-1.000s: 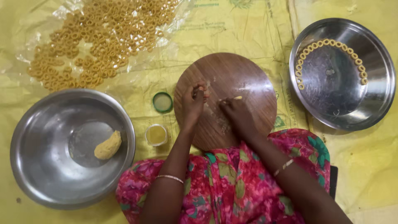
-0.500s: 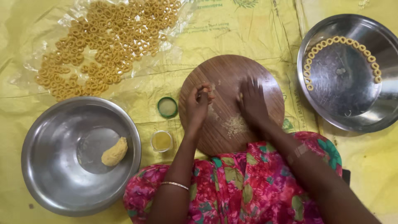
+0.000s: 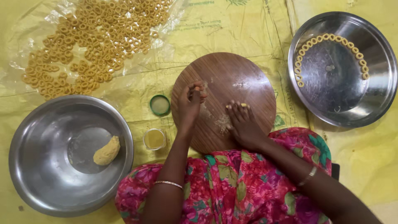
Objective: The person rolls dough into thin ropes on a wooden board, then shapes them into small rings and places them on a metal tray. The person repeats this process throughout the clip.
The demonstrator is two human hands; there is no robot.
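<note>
Change: since half a second ago the right hand (image 3: 244, 124) has been drawn back toward the body, and the left hand (image 3: 191, 101) stays curled at the left part of the round wooden board (image 3: 248, 70).
Left hand: fingers bunched narrow around a small piece of dough (image 3: 197, 88); only an orange speck is seen, so its shape cannot be told.
Right hand: laid palm down with fingers spread flat, pressed on a thin strip of dough (image 3: 243, 105) at the fingertips.
Strip axis: it appears to lie left to right across the board, mostly hidden under the fingers.
Board: crumbs and smears are seen near its middle.
Bowl: a steel bowl (image 3: 33, 174) at lower left, a yellow dough lump (image 3: 107, 151) inside.
Plate: a steel plate (image 3: 373, 103) at upper right, dough rings (image 3: 327, 37) lined along its rim.
Sheet: a clear plastic sheet (image 3: 166, 45) at upper left, loose rings (image 3: 91, 41) heaped on it, partly cut off by the frame.
Small items: a green lid (image 3: 160, 105) and a small open jar (image 3: 154, 139) lie between bowl and board.
Ground cover: a yellow sack (image 3: 257, 25) with faint green print, unreadable.
</note>
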